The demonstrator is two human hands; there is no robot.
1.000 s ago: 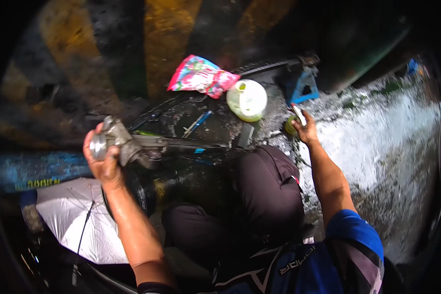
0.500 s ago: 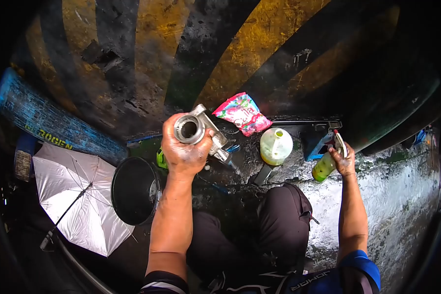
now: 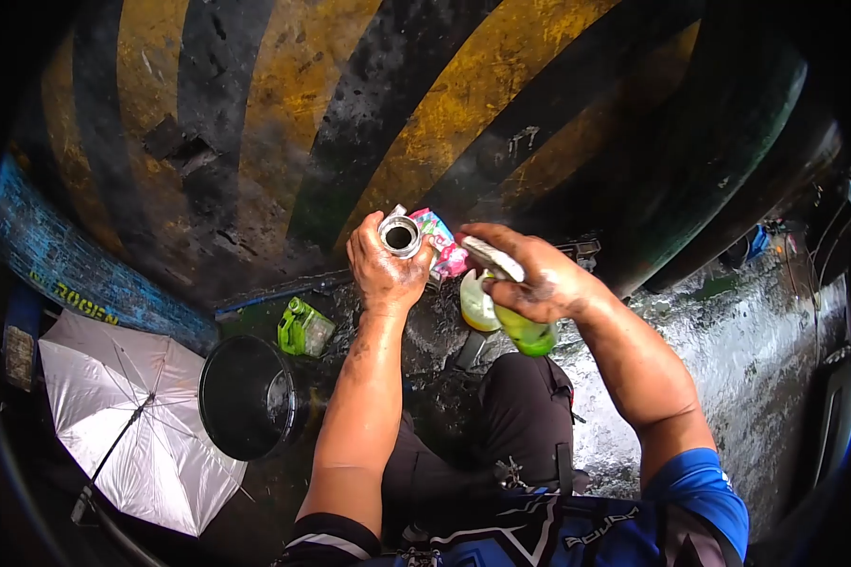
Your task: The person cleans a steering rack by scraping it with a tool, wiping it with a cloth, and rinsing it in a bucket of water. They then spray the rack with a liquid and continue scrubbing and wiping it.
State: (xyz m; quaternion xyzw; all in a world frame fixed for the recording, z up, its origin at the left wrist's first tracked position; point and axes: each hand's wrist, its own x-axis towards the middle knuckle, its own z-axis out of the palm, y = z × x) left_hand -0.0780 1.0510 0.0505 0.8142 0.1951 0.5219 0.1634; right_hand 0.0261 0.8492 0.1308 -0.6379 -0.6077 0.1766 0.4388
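My left hand is wrapped round a silvery metal housing, its round, dark bore facing up at me. Just to the right, my right hand grips a green spray bottle by its neck, the pale spray head pointing left toward the housing. Between the hands lies a pink printed packet, partly covered by them. Behind the bottle shows a pale plastic jug with yellowish liquid low inside. My fingers hide much of the housing.
A bright green container lies on the dirty floor left of my forearm. Farther left are a black bucket, an open silver umbrella and a blue cylinder. A yellow-and-black striped wall rises ahead.
My right hand has brought the spray bottle leftward and up, close to the housing. My left hand has shifted slightly right with the housing, and the green container has come into fuller view.
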